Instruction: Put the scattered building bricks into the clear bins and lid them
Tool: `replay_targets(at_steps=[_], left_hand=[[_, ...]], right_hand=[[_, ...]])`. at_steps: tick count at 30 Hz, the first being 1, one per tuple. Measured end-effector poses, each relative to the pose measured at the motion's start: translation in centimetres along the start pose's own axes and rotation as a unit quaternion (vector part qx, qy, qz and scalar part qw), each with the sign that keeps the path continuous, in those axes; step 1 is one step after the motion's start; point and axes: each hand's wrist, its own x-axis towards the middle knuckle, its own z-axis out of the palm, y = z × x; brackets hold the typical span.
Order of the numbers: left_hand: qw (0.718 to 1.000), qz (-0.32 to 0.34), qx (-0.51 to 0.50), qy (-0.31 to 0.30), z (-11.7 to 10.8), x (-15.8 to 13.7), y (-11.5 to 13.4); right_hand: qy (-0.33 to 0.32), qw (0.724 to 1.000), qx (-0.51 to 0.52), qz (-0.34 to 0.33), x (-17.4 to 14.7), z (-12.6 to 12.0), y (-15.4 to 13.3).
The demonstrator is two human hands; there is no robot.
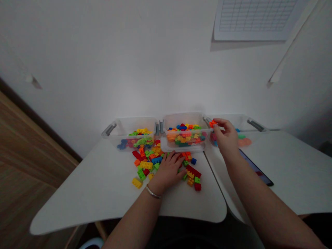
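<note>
My left hand [169, 169] lies with its fingers spread over a loose pile of toy building blocks on the white table. Around it are a yellow block [146, 165], a blue block [156, 160] and a long dark red block [193, 171]. My right hand [225, 135] is raised at the right, pinching an orange toy block [213, 123] between thumb and fingers. It is held near the wall between the middle clear bin [184, 117] and the right clear bin [233, 119]. The middle bin holds many mixed blocks.
A left clear bin [136, 121] contains yellow, green, blue and red pieces. Beside my right forearm lies a tablet or phone [259, 173]. The white table [103, 193] has a seam right of the pile. A printed sheet [254, 34] hangs on the wall behind.
</note>
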Motion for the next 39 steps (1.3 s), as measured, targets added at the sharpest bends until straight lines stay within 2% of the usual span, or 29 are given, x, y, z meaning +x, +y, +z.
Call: replay_targets(at_steps=[4, 6, 10, 15, 20, 23, 27, 30, 35, 39], left_hand=[[1.000, 0.002, 0.002, -0.002, -0.1, 0.0, 0.0], [1.000, 0.005, 0.004, 0.004, 0.1, 0.0, 0.0], [1.000, 0.012, 0.006, 0.011, 0.4, 0.0, -0.3], [1.000, 0.006, 0.008, 0.008, 0.5, 0.1, -0.3], [1.000, 0.006, 0.006, 0.006, 0.2, 0.0, -0.1], [1.000, 0.006, 0.005, 0.007, 0.1, 0.0, 0.0], [1.000, 0.007, 0.002, 0.001, 0.0, 0.0, -0.1], [1.000, 0.009, 0.001, 0.005, 0.1, 0.0, -0.1], [1.000, 0.013, 0.007, 0.016, 0.5, 0.2, -0.2], [1.000, 0.013, 0.008, 0.022, 1.0, 0.4, -0.4]], right_hand=[[-0.052, 0.997, -0.054, 0.010, 2.5, 2.1, 0.3], [-0.078, 0.993, -0.089, -0.012, 3.1, 3.1, 0.7], [-0.109, 0.976, -0.161, -0.097, 3.6, 4.7, 0.9], [-0.121, 0.962, -0.223, -0.101, 3.6, 5.4, 0.9], [-0.120, 0.966, -0.198, -0.112, 3.8, 4.9, 1.2], [-0.108, 0.984, -0.119, -0.072, 3.6, 4.3, 0.8], [-0.060, 0.998, -0.012, -0.025, 1.8, 3.0, -0.2], [-0.065, 0.997, -0.007, -0.029, -1.0, 1.6, -0.2], [-0.154, 0.984, -0.074, -0.049, -6.0, -0.4, 1.4], [-0.281, 0.944, -0.140, -0.101, -8.4, -1.0, 2.9]])
